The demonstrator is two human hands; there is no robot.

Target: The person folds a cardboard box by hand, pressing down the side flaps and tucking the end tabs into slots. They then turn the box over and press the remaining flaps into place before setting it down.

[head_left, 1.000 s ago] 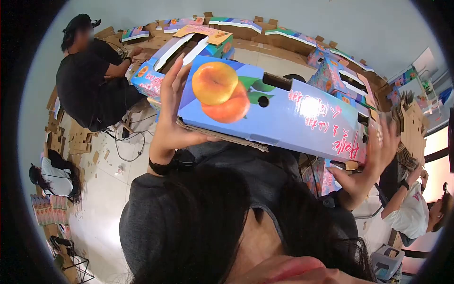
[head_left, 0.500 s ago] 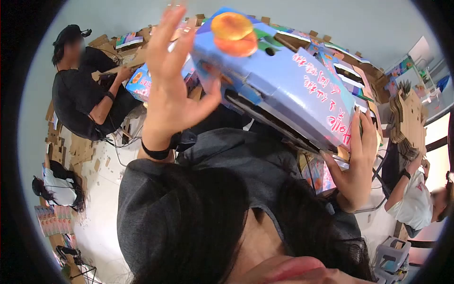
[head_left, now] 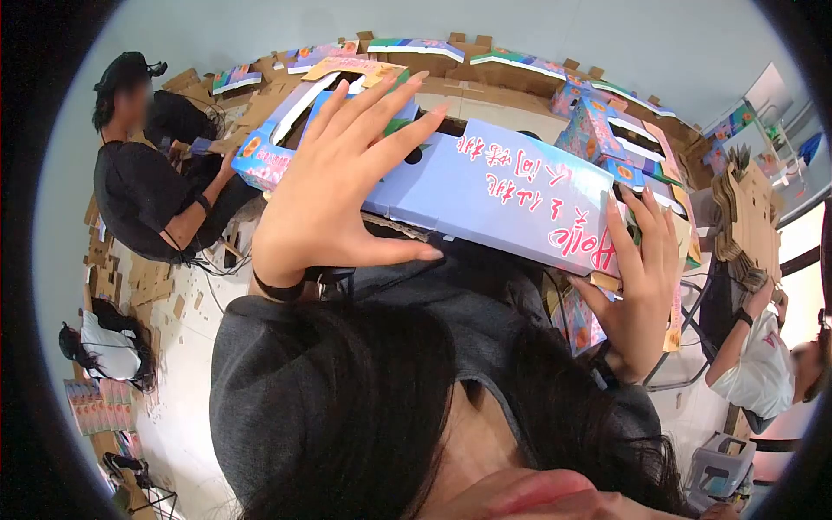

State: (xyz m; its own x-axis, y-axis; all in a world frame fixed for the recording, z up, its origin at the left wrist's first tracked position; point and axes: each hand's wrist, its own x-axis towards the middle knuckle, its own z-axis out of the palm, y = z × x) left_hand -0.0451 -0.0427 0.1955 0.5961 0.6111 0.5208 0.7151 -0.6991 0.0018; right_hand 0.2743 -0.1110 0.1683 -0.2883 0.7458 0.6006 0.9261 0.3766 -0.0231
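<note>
A blue-violet cardboard box (head_left: 520,195) with red lettering lies lengthwise in front of me, its long printed face up and dark openings along its far side. My left hand (head_left: 334,186) is over its left end, fingers spread and thumb apart near the front edge; it is not closed on the box. At the right end my right hand (head_left: 637,277) has its thumb by the near edge and its fingertips over the end, holding the box. The box's underside is hidden.
Printed boxes stand to the left (head_left: 269,156) and right (head_left: 594,130). Behind is a curved row of cardboard (head_left: 416,65). Flattened cardboard (head_left: 750,217) is stacked at the right. Co-workers are at the left (head_left: 143,191), lower left (head_left: 113,342) and right (head_left: 758,364).
The box has come down and turned, with its lettered face now upward and its peach picture no longer showing. My left hand has moved right and down over its left end.
</note>
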